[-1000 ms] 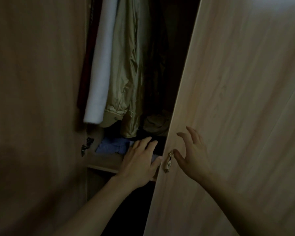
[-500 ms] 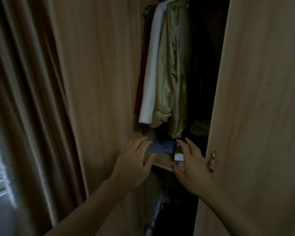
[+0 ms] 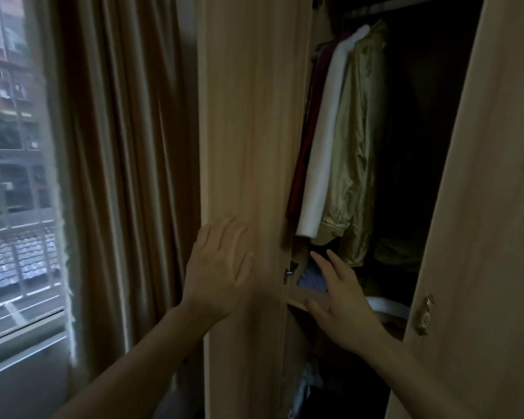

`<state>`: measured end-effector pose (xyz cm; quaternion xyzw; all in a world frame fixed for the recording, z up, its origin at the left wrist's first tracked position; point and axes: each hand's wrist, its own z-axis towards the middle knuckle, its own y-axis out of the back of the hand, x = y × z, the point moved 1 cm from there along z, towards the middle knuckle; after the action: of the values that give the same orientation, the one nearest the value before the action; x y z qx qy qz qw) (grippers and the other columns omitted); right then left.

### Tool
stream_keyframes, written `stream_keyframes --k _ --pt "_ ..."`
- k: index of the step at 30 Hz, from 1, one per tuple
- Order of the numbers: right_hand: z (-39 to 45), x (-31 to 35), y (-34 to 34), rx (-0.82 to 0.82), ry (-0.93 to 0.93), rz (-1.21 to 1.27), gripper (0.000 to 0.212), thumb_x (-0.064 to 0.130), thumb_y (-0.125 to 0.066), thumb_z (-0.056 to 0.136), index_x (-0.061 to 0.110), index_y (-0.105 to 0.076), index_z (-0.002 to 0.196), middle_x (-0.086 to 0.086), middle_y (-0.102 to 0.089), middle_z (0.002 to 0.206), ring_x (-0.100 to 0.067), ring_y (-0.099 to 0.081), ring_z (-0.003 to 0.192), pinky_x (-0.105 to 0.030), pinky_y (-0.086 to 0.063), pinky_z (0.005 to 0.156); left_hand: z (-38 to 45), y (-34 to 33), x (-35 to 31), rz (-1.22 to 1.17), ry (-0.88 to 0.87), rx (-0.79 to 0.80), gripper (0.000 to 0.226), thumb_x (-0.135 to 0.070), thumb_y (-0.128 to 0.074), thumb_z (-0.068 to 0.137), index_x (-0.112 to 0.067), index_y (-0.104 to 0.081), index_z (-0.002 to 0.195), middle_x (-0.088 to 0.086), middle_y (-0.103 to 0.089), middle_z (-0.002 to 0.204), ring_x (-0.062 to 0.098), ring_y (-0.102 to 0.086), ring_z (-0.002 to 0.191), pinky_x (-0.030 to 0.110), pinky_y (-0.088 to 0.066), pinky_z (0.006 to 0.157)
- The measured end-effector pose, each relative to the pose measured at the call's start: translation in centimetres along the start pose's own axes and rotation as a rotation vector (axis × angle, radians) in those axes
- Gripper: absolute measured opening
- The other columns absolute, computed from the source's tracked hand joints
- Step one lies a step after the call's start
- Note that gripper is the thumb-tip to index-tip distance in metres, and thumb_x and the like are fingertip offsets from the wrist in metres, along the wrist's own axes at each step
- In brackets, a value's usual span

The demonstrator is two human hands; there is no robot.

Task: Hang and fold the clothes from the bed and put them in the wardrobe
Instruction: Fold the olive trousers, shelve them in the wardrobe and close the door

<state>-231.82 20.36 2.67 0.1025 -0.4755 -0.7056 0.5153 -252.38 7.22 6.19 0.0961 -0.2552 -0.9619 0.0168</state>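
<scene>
I face an open wooden wardrobe. Its left door (image 3: 248, 116) stands ajar and my left hand (image 3: 218, 273) lies flat on it, fingers spread, holding nothing. My right hand (image 3: 342, 300) reaches into the gap at the shelf edge (image 3: 297, 303), fingers apart and empty. On the rail hang a white garment (image 3: 324, 146), a shiny olive jacket (image 3: 360, 140) and a dark red garment (image 3: 306, 140). A folded blue cloth (image 3: 312, 279) and a folded white cloth (image 3: 387, 305) lie on the shelf. The bed is out of view.
The right wardrobe door (image 3: 490, 207), with a brass handle (image 3: 424, 316), stands partly open at the right. Brown curtains (image 3: 118, 176) hang left of the wardrobe, beside a window (image 3: 12, 176) with a railing outside. More clothes lie in the dark compartment below the shelf.
My view has swung left, bringing the curtains and window in. My left hand moved from the shelf to the left door's face. My right hand left the right door's handle and reached into the opening.
</scene>
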Motion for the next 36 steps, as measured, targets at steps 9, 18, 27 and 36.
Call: stream_keyframes --k 9,18,27,36 --pt "2.4 4.5 -4.0 -0.039 -0.036 -0.015 0.078 0.043 -0.058 0.09 0.036 -0.013 0.152 0.0 -0.006 0.162 -0.021 -0.011 0.148 -0.038 -0.024 0.116 4.0 0.3 6.5 -0.297 0.307 0.138 0.098 -0.042 -0.061 0.094 -0.02 0.01 0.158 0.002 -0.013 0.164 0.021 -0.021 0.149 0.042 -0.022 0.122" --pt "1.0 3.7 -2.7 -0.041 -0.222 -0.148 0.075 0.041 -0.06 0.092 0.037 -0.015 0.151 0.01 -0.005 0.16 -0.015 -0.009 0.148 -0.033 -0.024 0.117 4.5 -2.2 8.6 -0.518 0.259 0.029 0.091 -0.032 -0.067 0.08 -0.019 -0.018 0.156 -0.005 -0.03 0.147 0.02 -0.043 0.129 0.049 -0.047 0.105" --pt "1.9 2.2 -2.7 -0.097 -0.198 -0.099 0.077 0.039 -0.062 0.091 0.032 -0.017 0.153 0.008 -0.014 0.159 -0.012 -0.013 0.147 -0.034 -0.025 0.118 4.1 -3.4 5.8 -0.806 0.143 0.007 0.066 -0.005 -0.068 0.089 -0.024 -0.043 0.148 -0.011 -0.048 0.126 0.005 -0.056 0.106 0.013 -0.049 0.084" --pt "1.9 -0.3 -1.8 -0.125 -0.192 -0.064 0.08 0.043 -0.061 0.091 0.03 -0.013 0.154 0.008 -0.014 0.16 -0.009 -0.016 0.146 -0.035 -0.027 0.118 3.9 -7.1 0.6 -0.838 -0.069 0.217 0.068 -0.008 -0.048 0.102 -0.05 -0.025 0.15 -0.016 -0.03 0.153 0.0 -0.04 0.136 0.014 -0.041 0.103"
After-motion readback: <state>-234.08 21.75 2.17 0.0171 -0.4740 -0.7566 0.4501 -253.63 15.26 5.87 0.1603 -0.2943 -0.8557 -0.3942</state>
